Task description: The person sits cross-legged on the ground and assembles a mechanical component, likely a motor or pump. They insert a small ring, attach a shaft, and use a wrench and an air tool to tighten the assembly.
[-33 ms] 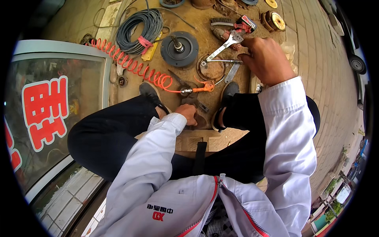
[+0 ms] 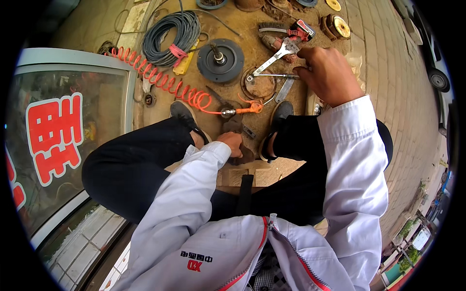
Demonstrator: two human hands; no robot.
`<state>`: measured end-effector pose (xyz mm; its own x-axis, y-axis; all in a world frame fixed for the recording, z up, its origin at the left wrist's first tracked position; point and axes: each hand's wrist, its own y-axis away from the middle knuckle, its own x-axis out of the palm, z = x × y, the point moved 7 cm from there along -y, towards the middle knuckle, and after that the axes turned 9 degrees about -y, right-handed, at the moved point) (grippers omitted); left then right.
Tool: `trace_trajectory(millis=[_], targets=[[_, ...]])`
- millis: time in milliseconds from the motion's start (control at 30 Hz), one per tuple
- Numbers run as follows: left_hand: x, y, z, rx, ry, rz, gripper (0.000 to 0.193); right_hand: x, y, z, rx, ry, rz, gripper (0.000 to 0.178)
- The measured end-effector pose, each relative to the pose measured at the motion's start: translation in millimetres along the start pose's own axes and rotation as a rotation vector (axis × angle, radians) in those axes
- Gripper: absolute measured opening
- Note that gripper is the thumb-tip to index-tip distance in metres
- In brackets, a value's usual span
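Left hand (image 2: 232, 144) has shifted slightly, gripping a dark piece (image 2: 247, 155); right hand (image 2: 324, 72) is curled, its hold unclear.

left arm (image 2: 179, 179) slanting forward and inward | left hand (image 2: 233, 143) low between the feet (image 2: 182, 112), fingers curled | right arm (image 2: 352, 169) stretched forward | right hand (image 2: 332, 72) farther out, back upward, fingers bent, thumb (image 2: 302, 72) pointing left | knees (image 2: 107, 162) spread wide
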<state>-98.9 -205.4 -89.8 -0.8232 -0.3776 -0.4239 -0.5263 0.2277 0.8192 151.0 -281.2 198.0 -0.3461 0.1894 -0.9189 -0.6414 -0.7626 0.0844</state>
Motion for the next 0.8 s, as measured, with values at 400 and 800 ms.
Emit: trace_trajectory(millis=[400, 800], targets=[[-15, -38, 17, -0.108, 0.223, -0.431, 0.021, 105, 5, -97, 0.284, -0.014, 0.149, 0.027], [-7, -66, -14, -0.175, 0.404, -0.318, 0.020, 260, -15, -180, 0.328, 0.088, -0.036, 0.021]])
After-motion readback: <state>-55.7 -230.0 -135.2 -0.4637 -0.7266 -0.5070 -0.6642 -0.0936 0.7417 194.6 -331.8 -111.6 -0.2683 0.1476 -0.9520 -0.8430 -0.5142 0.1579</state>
